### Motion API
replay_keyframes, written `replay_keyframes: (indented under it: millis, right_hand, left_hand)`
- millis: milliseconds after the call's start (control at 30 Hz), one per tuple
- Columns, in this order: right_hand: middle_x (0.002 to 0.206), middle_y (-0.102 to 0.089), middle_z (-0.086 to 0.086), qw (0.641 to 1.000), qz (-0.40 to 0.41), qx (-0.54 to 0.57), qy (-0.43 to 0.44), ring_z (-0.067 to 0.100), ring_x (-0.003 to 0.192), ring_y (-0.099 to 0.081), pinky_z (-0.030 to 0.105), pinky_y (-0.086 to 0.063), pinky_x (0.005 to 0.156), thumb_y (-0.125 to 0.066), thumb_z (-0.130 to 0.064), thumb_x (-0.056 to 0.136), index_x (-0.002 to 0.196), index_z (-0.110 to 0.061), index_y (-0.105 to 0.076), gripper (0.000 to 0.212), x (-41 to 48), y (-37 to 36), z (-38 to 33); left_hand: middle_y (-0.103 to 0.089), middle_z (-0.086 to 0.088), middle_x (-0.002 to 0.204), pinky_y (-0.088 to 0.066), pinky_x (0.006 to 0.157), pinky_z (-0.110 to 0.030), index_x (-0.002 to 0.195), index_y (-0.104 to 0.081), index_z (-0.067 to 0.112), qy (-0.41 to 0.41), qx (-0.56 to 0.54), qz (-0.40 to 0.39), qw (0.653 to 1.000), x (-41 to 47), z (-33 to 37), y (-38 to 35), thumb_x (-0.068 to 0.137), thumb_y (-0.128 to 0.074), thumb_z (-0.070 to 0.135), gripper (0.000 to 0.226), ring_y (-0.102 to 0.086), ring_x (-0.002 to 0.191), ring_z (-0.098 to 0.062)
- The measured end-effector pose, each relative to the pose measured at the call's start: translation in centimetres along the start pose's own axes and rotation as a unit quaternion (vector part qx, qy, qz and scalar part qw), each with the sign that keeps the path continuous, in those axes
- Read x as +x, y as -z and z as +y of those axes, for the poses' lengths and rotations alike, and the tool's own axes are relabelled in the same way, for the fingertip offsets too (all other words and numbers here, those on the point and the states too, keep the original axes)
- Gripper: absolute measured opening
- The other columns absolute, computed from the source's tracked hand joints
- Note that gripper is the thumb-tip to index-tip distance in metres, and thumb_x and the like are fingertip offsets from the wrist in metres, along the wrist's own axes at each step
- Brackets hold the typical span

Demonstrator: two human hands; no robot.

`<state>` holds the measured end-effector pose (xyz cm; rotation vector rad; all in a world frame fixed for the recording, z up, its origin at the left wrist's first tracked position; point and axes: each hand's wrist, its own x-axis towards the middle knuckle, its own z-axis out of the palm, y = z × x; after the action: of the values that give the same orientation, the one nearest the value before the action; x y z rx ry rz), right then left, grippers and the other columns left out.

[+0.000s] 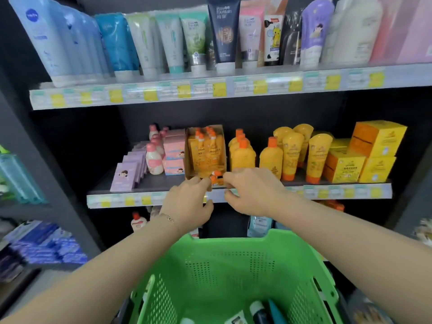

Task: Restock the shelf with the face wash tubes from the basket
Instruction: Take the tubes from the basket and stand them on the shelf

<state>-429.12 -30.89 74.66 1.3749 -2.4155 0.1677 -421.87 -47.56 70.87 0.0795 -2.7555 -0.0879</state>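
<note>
Both bare arms are stretched forward. The left hand (pixel 189 202) and right hand (pixel 253 191) are held close together, fingers curled, and a small orange-capped pack (pixel 217 180) is pinched between their fingertips.

We take the brown display box (pixel 188 157) for plain cardboard, matt. Inside it the yellow pouches (pixel 203 153) look like glossy film. The small orange-capped pouch (pixel 217 177) at its front, between the left hand (pixel 187 202) and right hand (pixel 253 190), has the same sheen. Right of the box, the yellow bottles (pixel 271 160) are smooth plastic and the yellow cartons (pixel 376 141) printed card. The shelf (pixel 159 182) under the box is dark and matt, its edge strip (pixel 339 192) clear shiny plastic over paper labels. Above the box, the tubes (pixel 224 31) gleam. Below it, the green basket (pixel 233 249) is perforated moulded plastic, and we see a thin metal-looking chain (pixel 168 218) on the left wrist.
</note>
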Motion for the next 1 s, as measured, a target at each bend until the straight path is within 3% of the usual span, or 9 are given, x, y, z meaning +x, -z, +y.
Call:
replay_keyframes:
  millis: [233, 433, 633, 767, 1000]
  right_hand:
    - [0.089, -0.058, -0.001, 0.996, -0.076, 0.043, -0.018, 0.024, 0.077, -0.055, 0.032, -0.037, 0.058, -0.043, -0.036, 0.093, 0.092, -0.02, -0.051, 0.018, -3.7, -5.8, -1.1]
    - [0.096, -0.06, -0.001, 0.988, -0.141, 0.055, -0.021, 0.024, 0.086, -0.062, 0.032, -0.037, 0.06, -0.044, -0.034, 0.091, 0.104, -0.021, -0.056, 0.022, -6.5, -11.1, -1.8]
    - [0.091, -0.063, -0.001, 0.973, -0.209, 0.08, -0.058, 0.021, 0.076, -0.059, 0.028, -0.035, 0.054, -0.047, -0.036, 0.092, 0.096, -0.019, -0.057, 0.02, -8.9, -15.1, -2.0]
    - [0.088, -0.063, -0.003, 0.958, -0.245, 0.113, -0.096, 0.017, 0.074, -0.061, 0.03, -0.051, 0.06, -0.05, -0.036, 0.093, 0.102, -0.019, -0.06, 0.022, -9.8, -17.0, -1.8]
    - [0.08, -0.057, -0.006, 0.937, -0.296, 0.146, -0.115, 0.015, 0.076, -0.061, 0.033, -0.054, 0.068, -0.053, -0.039, 0.094, 0.105, -0.018, -0.061, 0.025, -10.1, -18.6, -1.2]
  left_hand:
    - [-0.057, 0.003, 0.104, -0.046, 0.069, -0.033, 0.108, -0.05, 0.023, 0.007, -0.042, -0.078, 0.996, -3.2, 0.7, -6.0, 0.089, -0.052, 0.035, 0.022, -0.058, 0.096, -0.022]
    - [-0.06, 0.004, 0.108, -0.052, 0.076, -0.035, 0.113, -0.051, 0.024, 0.027, -0.069, -0.151, 0.986, -6.5, 1.7, -11.7, 0.09, -0.051, 0.032, 0.025, -0.061, 0.097, -0.021]
    - [-0.063, 0.003, 0.1, -0.056, 0.073, -0.036, 0.11, -0.054, 0.022, 0.034, -0.084, -0.216, 0.972, -9.3, 1.7, -15.4, 0.091, -0.049, 0.03, 0.021, -0.063, 0.09, -0.02]
    - [-0.064, 0.002, 0.104, -0.056, 0.076, -0.036, 0.112, -0.056, 0.022, 0.061, -0.089, -0.268, 0.957, -10.3, 1.2, -16.9, 0.092, -0.051, 0.031, 0.023, -0.063, 0.092, -0.02]
    - [-0.064, -0.003, 0.112, -0.055, 0.086, -0.039, 0.121, -0.055, 0.02, 0.02, -0.097, -0.407, 0.908, -11.0, 0.1, -18.8, 0.092, -0.055, 0.025, 0.029, -0.063, 0.098, -0.02]
